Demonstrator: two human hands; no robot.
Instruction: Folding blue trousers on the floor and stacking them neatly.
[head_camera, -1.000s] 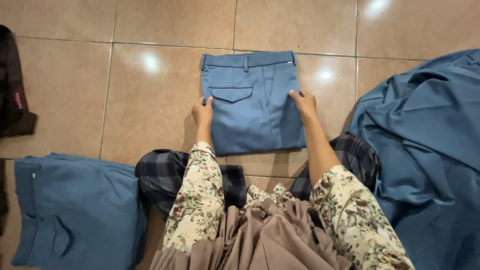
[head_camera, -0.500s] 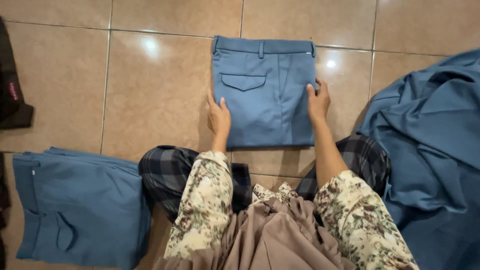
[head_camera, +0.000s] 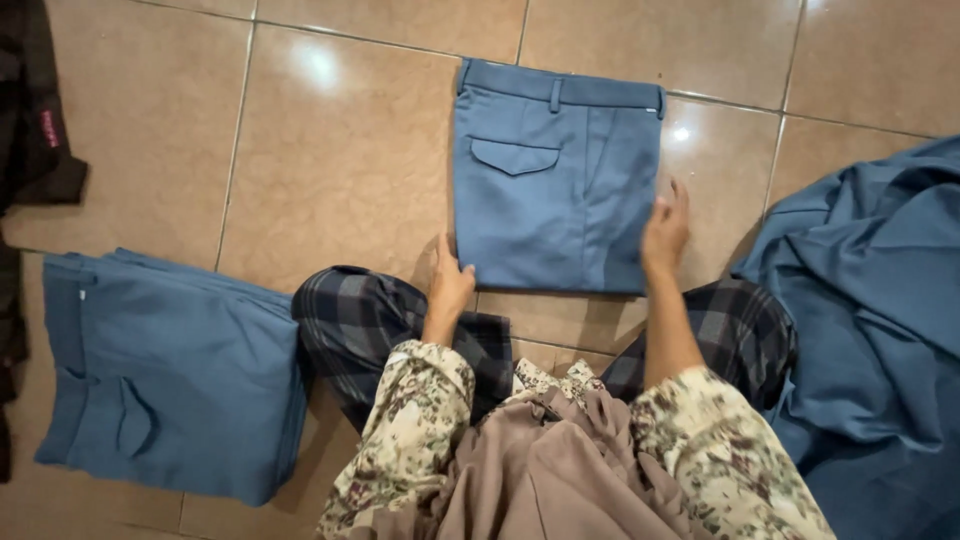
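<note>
Folded blue trousers (head_camera: 555, 180) lying squared on the tiled floor (head_camera: 340, 150), left hand (head_camera: 450, 285) at the near-left corner and right hand (head_camera: 666, 228) flat on the right edge, fingers open; stack of folded trousers (head_camera: 170, 380) near left, unfolded blue heap (head_camera: 870, 330) right apparently remaining.

I see warm overhead light glaring in bright spots on the glossy floor tiles (head_camera: 318, 66), soft shadows, sharp focus, dimmer corners.

Head cam looks steeply down, close over lap & tiled floor (head_camera: 330, 180).
</note>
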